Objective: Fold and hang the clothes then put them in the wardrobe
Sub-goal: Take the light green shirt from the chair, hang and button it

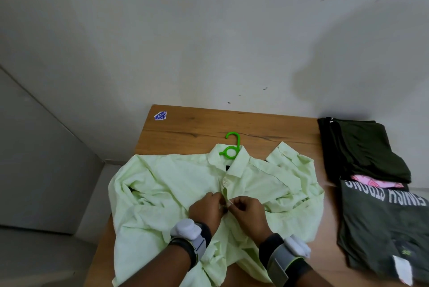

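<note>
Head view: a shirt [176,184] lies spread on the table [192,131], a green hanger [231,147] through its collar. Left hand [205,209] and right hand [247,212] pinch the placket mid-shirt. Folded clothes [371,170] sit right.

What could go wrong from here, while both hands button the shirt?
1. The shirt hangs over the left edge of the table; a tug may slide it off.
2. The left hand and right hand pinch a crumpled front; a button may go into the wrong hole.
3. Only the hook and ring of the hanger show at the collar; pulling might shift it inside the shirt.
</note>
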`<state>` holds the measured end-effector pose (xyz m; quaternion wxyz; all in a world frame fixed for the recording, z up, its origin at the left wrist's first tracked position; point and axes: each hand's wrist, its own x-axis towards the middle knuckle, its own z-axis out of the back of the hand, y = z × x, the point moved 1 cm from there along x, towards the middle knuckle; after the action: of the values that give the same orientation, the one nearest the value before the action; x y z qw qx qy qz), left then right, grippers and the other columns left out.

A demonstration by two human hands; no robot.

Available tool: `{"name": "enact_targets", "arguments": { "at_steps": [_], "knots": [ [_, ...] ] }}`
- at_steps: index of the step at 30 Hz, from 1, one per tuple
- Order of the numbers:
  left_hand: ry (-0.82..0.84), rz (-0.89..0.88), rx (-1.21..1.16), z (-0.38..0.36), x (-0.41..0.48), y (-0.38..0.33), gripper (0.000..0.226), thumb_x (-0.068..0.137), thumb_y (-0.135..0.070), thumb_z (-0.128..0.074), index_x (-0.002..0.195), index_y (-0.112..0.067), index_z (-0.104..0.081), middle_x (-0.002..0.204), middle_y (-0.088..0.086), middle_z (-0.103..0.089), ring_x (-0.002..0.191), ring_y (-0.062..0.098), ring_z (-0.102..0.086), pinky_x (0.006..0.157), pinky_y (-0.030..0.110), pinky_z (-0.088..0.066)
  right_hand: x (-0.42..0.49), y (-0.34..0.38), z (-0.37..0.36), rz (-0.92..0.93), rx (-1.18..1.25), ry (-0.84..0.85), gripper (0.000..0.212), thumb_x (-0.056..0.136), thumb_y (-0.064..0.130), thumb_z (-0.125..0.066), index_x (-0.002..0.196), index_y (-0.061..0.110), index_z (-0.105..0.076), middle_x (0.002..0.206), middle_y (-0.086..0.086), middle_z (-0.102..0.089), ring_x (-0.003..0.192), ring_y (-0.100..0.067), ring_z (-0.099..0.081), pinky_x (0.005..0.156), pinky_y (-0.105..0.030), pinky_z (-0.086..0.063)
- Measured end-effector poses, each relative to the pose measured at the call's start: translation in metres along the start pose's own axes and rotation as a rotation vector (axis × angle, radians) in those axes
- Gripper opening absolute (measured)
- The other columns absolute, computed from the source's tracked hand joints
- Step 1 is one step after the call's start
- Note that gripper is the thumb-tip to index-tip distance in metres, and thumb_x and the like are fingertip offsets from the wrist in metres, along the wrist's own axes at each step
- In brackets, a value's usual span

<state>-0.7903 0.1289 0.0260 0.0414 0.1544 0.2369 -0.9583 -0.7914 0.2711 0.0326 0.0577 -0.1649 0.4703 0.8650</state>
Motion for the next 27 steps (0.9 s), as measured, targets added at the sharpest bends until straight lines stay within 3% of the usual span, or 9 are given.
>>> {"name": "enact_targets", "arguments": {
  "at_steps": [2, 5, 7, 11, 14, 17, 21, 27],
  "knots": [
    [0.056, 0.032, -0.062, 0.004, 0.003, 0.001, 0.018, 0.091, -0.041, -0.055, 0.101, -0.031, -0.067, 0.106, -0.007, -0.062, 0.096, 0.018, -0.062, 0.082, 0.031, -0.05, 0.0, -0.005, -0.006, -0.009, -0.043, 0.022, 0.015, 0.086, 0.028, -0.071, 0.072, 0.033, -0.072, 0.072, 0.012, -0.071, 0.073, -0.003, -0.066, 0.07, -0.023, -0.051],
    [0.133, 0.052, -0.333, 0.009, 0.005, 0.012, 0.003, 0.083, -0.029, -0.07, 0.081, -0.029, -0.072, 0.087, -0.01, -0.07, 0.084, 0.007, -0.065, 0.08, 0.027, -0.053, 0.0, -0.012, -0.008, -0.047, -0.003, 0.04, 0.016, 0.086, 0.03, -0.071, 0.07, 0.035, -0.072, 0.073, 0.011, -0.073, 0.074, -0.004, -0.067, 0.075, -0.03, -0.054],
    [0.154, 0.06, -0.45, 0.011, 0.001, 0.02, 0.012, 0.079, -0.023, -0.077, 0.073, -0.031, -0.07, 0.075, -0.011, -0.07, 0.072, -0.001, -0.064, 0.075, 0.018, -0.052, 0.001, -0.011, -0.009, -0.084, 0.068, 0.083, 0.012, 0.086, 0.028, -0.071, 0.075, 0.028, -0.076, 0.075, 0.01, -0.074, 0.076, -0.006, -0.069, 0.078, -0.033, -0.055],
    [0.203, 0.052, -0.532, 0.011, -0.007, 0.026, 0.009, 0.074, -0.02, -0.082, 0.076, -0.026, -0.076, 0.066, -0.012, -0.07, 0.065, -0.007, -0.065, 0.069, 0.008, -0.048, -0.001, -0.011, -0.011, -0.099, 0.11, 0.128, 0.013, 0.087, 0.027, -0.071, 0.075, 0.027, -0.076, 0.077, 0.009, -0.075, 0.078, -0.009, -0.07, 0.079, -0.032, -0.054],
    [0.2, 0.061, -0.57, 0.009, -0.011, 0.032, 0.013, 0.077, -0.02, -0.08, 0.077, -0.032, -0.075, 0.077, -0.009, -0.075, 0.073, -0.003, -0.068, 0.073, 0.009, -0.049, -0.002, -0.012, -0.01, -0.123, 0.157, 0.125, 0.013, 0.086, 0.027, -0.071, 0.074, 0.026, -0.076, 0.076, 0.008, -0.074, 0.076, -0.008, -0.069, 0.078, -0.031, -0.053],
    [0.156, 0.104, -0.676, 0.006, -0.016, 0.035, 0.012, 0.078, -0.014, -0.078, 0.083, -0.023, -0.072, 0.076, -0.003, -0.075, 0.076, 0.005, -0.07, 0.078, 0.02, -0.054, -0.003, -0.011, -0.01, -0.181, 0.245, 0.129, 0.013, 0.086, 0.022, -0.072, 0.076, 0.016, -0.077, 0.07, 0.004, -0.072, 0.07, -0.008, -0.065, 0.073, -0.029, -0.052],
    [0.074, 0.191, -0.813, 0.004, -0.021, 0.033, 0.028, 0.078, 0.001, -0.073, 0.087, -0.014, -0.05, 0.074, 0.008, -0.074, 0.077, 0.02, -0.072, 0.078, 0.034, -0.056, -0.004, -0.01, -0.008, -0.223, 0.289, 0.157, 0.013, 0.084, 0.02, -0.074, 0.075, 0.012, -0.078, 0.07, -0.001, -0.072, 0.069, -0.01, -0.064, 0.073, -0.03, -0.052],
    [0.053, 0.199, -0.776, 0.001, -0.023, 0.03, 0.028, 0.078, -0.002, -0.07, 0.084, -0.019, -0.048, 0.07, 0.001, -0.073, 0.074, 0.015, -0.071, 0.077, 0.036, -0.056, -0.005, -0.008, -0.008, -0.235, 0.283, 0.173, 0.015, 0.083, 0.016, -0.073, 0.071, 0.009, -0.078, 0.074, -0.003, -0.075, 0.072, -0.013, -0.066, 0.077, -0.033, -0.055]
  ]
}}
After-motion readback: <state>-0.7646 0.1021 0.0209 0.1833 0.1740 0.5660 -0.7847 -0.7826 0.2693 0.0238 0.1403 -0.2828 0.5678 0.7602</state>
